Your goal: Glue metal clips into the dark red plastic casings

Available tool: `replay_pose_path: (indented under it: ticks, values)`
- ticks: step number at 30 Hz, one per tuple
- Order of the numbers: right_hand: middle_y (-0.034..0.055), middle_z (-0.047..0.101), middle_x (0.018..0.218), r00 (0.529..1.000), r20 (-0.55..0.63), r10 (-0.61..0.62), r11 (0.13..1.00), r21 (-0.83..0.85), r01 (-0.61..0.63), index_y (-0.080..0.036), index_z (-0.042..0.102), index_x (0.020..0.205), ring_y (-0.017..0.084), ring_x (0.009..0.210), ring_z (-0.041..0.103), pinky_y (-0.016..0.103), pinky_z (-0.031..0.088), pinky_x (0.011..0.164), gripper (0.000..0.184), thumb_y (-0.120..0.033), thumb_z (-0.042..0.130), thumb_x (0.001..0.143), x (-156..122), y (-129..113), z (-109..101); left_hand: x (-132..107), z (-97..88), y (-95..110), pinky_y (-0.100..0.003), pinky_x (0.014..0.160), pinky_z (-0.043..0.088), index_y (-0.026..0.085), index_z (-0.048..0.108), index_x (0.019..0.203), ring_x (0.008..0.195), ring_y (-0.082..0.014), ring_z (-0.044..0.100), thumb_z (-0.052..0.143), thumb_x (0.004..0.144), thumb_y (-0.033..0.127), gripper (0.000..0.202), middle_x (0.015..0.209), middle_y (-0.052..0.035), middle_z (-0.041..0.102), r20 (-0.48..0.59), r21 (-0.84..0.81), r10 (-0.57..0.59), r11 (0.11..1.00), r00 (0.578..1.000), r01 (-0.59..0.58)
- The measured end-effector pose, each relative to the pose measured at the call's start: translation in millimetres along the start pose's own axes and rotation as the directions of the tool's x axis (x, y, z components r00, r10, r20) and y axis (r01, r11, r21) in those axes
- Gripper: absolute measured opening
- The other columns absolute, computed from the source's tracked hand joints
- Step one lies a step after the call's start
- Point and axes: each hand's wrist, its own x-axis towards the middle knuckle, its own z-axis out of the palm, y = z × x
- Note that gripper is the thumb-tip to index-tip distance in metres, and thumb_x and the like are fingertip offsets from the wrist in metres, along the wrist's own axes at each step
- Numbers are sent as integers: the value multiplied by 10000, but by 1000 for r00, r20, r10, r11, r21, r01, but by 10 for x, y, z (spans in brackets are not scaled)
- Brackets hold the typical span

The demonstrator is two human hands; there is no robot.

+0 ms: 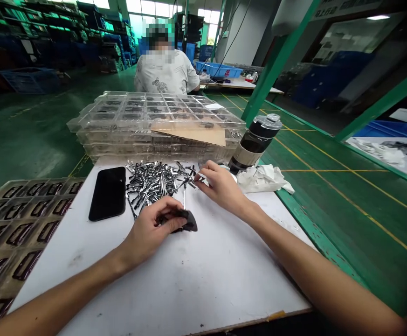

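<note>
My left hand [161,219] is closed around a dark, curved plastic part [191,221], holding it low over the white tabletop [189,289]. Much of that part is hidden by my fingers. My right hand [219,184] pinches a small chrome strip [196,179] at the right edge of a heap of chrome strips [150,184]. One loose chrome strip [184,196] lies between my two hands, just beyond the dark part.
A black phone [107,193] lies left of the heap. Behind it stand stacked clear compartment trays [119,140] with cardboard [192,133] on top. A dark bottle [254,144] and crumpled white cloth [264,178] sit right. Another tray [24,219] holds frames, left. A person [166,70] sits ahead.
</note>
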Motion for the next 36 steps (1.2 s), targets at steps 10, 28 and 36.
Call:
replay_pose_path:
  ticks: [10, 28, 36]
  values:
    - [-22, 561, 738, 951, 181, 250, 678, 669, -305, -178, 665, 846, 104, 610, 450, 249, 350, 556, 180, -333, 755, 861, -145, -209, -236, 103, -180, -62, -249, 569, 464, 252, 764, 1021, 665, -124, 528, 660, 887, 50, 264, 767, 3, 503, 183, 481, 701, 547, 689, -685]
    - [-81, 469, 639, 659, 734, -165, -199, 630, -751, -197, 581, 890, 24, 442, 298, 171, 196, 427, 231, -268, 796, 845, -254, -439, 54, -39, -239, 59, -304, 681, 562, 222, 707, 947, 783, -154, 603, 760, 754, 28, 279, 854, 5, 624, 451, 575, 798, 83, 400, -814]
    - [-76, 454, 638, 905, 349, 245, -31, 935, -352, -183, 601, 858, 30, 454, 350, 188, 208, 434, 207, -277, 786, 859, -236, -541, 42, 145, -158, -128, -351, 866, 554, 232, 555, 1165, 1127, -224, 590, 567, 911, 32, 324, 1252, -92, 554, -43, 631, 567, 653, 822, -418]
